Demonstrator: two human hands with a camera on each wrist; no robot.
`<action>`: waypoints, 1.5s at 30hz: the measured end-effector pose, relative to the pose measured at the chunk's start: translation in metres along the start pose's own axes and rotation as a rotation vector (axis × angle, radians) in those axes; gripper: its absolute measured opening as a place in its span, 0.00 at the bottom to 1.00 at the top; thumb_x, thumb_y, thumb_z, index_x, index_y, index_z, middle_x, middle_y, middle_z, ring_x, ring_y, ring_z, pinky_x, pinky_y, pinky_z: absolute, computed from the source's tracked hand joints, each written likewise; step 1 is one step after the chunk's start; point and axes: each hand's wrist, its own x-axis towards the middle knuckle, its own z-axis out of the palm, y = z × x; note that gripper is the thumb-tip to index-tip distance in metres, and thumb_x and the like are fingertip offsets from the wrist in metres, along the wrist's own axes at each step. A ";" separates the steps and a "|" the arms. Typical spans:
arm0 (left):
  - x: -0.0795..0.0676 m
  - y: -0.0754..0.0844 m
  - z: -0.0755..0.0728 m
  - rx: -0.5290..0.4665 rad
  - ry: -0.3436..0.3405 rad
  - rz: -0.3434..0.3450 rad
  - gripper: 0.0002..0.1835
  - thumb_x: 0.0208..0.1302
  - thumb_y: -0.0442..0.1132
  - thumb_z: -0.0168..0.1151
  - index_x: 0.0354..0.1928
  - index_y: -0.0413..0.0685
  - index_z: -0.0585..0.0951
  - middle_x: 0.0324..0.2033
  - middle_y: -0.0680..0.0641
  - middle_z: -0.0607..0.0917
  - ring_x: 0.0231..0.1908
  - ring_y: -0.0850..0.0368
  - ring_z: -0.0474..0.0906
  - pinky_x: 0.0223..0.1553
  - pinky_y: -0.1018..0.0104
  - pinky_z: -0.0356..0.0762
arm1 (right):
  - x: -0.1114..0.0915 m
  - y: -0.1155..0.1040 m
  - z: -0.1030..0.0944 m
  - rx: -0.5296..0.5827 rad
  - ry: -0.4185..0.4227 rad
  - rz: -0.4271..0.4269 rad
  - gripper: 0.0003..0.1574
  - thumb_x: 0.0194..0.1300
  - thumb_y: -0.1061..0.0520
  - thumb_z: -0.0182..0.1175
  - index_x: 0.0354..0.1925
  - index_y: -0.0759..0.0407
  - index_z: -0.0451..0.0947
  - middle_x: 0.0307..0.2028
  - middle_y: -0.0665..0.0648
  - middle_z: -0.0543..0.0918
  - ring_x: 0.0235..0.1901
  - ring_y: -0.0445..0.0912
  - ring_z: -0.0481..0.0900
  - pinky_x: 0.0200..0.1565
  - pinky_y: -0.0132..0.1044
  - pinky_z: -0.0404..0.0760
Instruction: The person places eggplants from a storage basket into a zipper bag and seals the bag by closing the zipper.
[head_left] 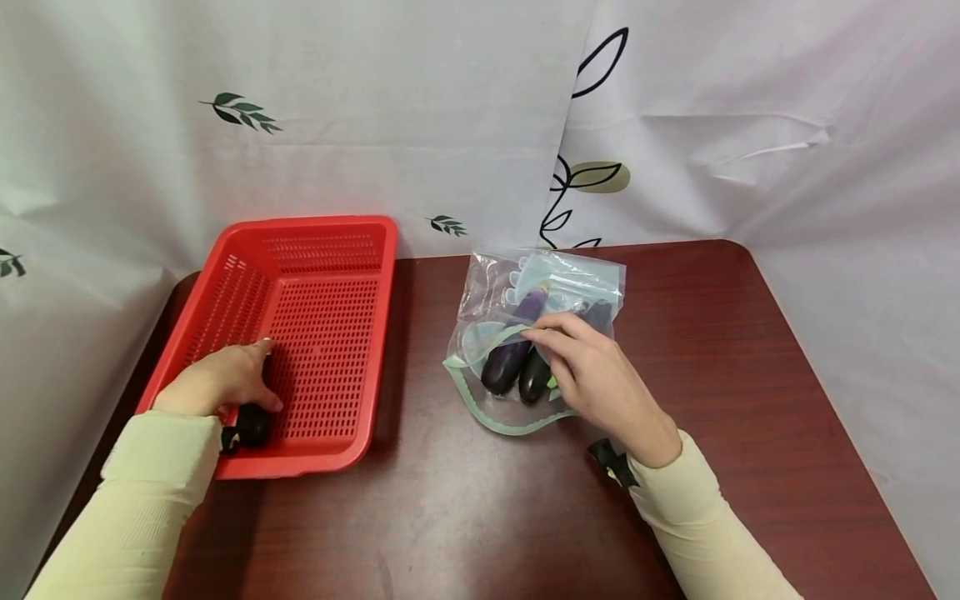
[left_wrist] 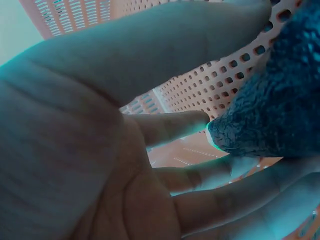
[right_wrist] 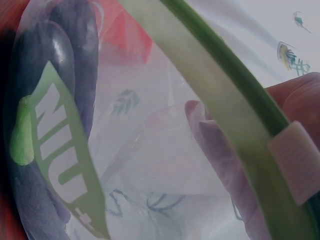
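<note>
Inside the red basket, my left hand [head_left: 225, 379] has its thumb on one side and its fingers on the other of a dark, long vegetable [head_left: 253, 423]. In the left wrist view this vegetable [left_wrist: 270, 100] shows wrinkled skin and narrows to a pale tip; the palm covers part of it in the head view. My right hand [head_left: 600, 375] pinches the green zip edge of a clear zip bag [head_left: 480, 287], holding its mouth up and apart. Dark purple eggplants [head_left: 510, 358] lie in the bag. The right wrist view shows the green strip [right_wrist: 220, 100] between thumb and fingers.
The red slotted basket [head_left: 386, 333] stands at the left of the brown table [head_left: 435, 517], its bottom [head_left: 322, 358] showing right of my hand. A patterned white curtain [head_left: 375, 125] hangs behind the table and at both sides.
</note>
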 end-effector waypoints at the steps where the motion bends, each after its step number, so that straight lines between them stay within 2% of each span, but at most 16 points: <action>1: 0.000 0.000 0.000 -0.009 -0.012 0.000 0.63 0.48 0.49 0.80 0.70 0.17 0.51 0.61 0.15 0.64 0.51 0.26 0.73 0.44 0.42 0.78 | 0.000 0.000 0.000 0.000 -0.001 0.000 0.17 0.67 0.68 0.59 0.52 0.60 0.84 0.50 0.54 0.81 0.45 0.46 0.80 0.44 0.41 0.80; 4: 0.001 0.000 0.001 -0.029 -0.029 -0.004 0.64 0.47 0.48 0.81 0.70 0.18 0.49 0.60 0.15 0.65 0.43 0.32 0.78 0.36 0.48 0.80 | 0.000 -0.001 0.000 -0.003 -0.001 0.000 0.17 0.67 0.68 0.60 0.52 0.60 0.84 0.49 0.54 0.81 0.45 0.46 0.80 0.44 0.41 0.80; 7: 0.001 0.000 0.000 -0.057 -0.048 -0.014 0.64 0.46 0.47 0.81 0.71 0.21 0.48 0.56 0.16 0.68 0.31 0.43 0.77 0.23 0.56 0.77 | 0.001 -0.001 0.000 -0.006 0.001 -0.001 0.17 0.67 0.68 0.60 0.52 0.60 0.84 0.49 0.55 0.81 0.45 0.46 0.80 0.44 0.41 0.80; 9: 0.001 0.001 0.000 -0.080 -0.058 -0.023 0.63 0.46 0.45 0.82 0.72 0.23 0.48 0.51 0.18 0.71 0.25 0.46 0.77 0.22 0.58 0.77 | 0.001 -0.001 0.000 -0.006 0.002 -0.002 0.17 0.67 0.68 0.60 0.52 0.61 0.84 0.49 0.55 0.81 0.45 0.46 0.80 0.44 0.41 0.80; 13: 0.001 0.002 0.001 -0.104 -0.067 -0.030 0.63 0.45 0.44 0.82 0.72 0.24 0.48 0.48 0.20 0.73 0.20 0.50 0.76 0.21 0.58 0.77 | 0.001 -0.001 0.001 -0.005 0.004 -0.004 0.17 0.67 0.68 0.60 0.52 0.61 0.84 0.49 0.55 0.81 0.45 0.46 0.80 0.44 0.41 0.80; 21: 0.000 0.001 0.000 -0.084 -0.062 0.005 0.62 0.44 0.41 0.82 0.72 0.24 0.50 0.48 0.21 0.74 0.24 0.48 0.76 0.24 0.58 0.76 | 0.000 -0.001 0.002 -0.001 -0.004 0.009 0.17 0.67 0.69 0.59 0.52 0.60 0.85 0.50 0.55 0.81 0.45 0.46 0.80 0.42 0.40 0.80; 26: -0.002 0.002 -0.002 -0.024 -0.026 0.042 0.62 0.41 0.40 0.83 0.72 0.26 0.53 0.54 0.19 0.73 0.38 0.39 0.76 0.30 0.56 0.75 | 0.001 -0.001 0.001 -0.004 -0.002 0.008 0.17 0.66 0.69 0.59 0.52 0.60 0.85 0.50 0.55 0.81 0.44 0.46 0.80 0.41 0.40 0.80; 30: -0.005 0.001 -0.003 -0.020 -0.006 0.038 0.61 0.41 0.39 0.83 0.73 0.30 0.53 0.59 0.18 0.70 0.45 0.34 0.76 0.35 0.53 0.76 | 0.001 -0.002 0.001 0.002 0.001 0.004 0.17 0.66 0.69 0.59 0.51 0.60 0.85 0.49 0.55 0.81 0.44 0.45 0.80 0.42 0.39 0.80; 34: -0.009 0.003 -0.006 -0.040 -0.013 0.010 0.62 0.44 0.38 0.82 0.76 0.35 0.49 0.57 0.17 0.70 0.43 0.35 0.76 0.34 0.53 0.77 | 0.001 -0.001 0.001 0.000 0.007 0.001 0.17 0.66 0.69 0.59 0.50 0.60 0.85 0.49 0.54 0.81 0.44 0.45 0.80 0.42 0.40 0.80; 38: -0.013 0.004 -0.009 -0.050 -0.024 -0.010 0.64 0.47 0.39 0.80 0.78 0.38 0.45 0.50 0.20 0.76 0.38 0.38 0.77 0.33 0.54 0.78 | 0.001 -0.002 0.001 0.000 0.007 0.002 0.17 0.66 0.69 0.59 0.51 0.60 0.85 0.49 0.54 0.81 0.45 0.45 0.80 0.43 0.40 0.80; 45: -0.017 0.005 -0.013 -0.008 -0.015 0.005 0.62 0.50 0.40 0.79 0.77 0.37 0.44 0.45 0.23 0.79 0.35 0.43 0.78 0.35 0.51 0.79 | 0.001 -0.002 0.001 -0.004 0.010 -0.003 0.17 0.67 0.69 0.59 0.51 0.60 0.85 0.49 0.54 0.81 0.45 0.45 0.80 0.44 0.40 0.80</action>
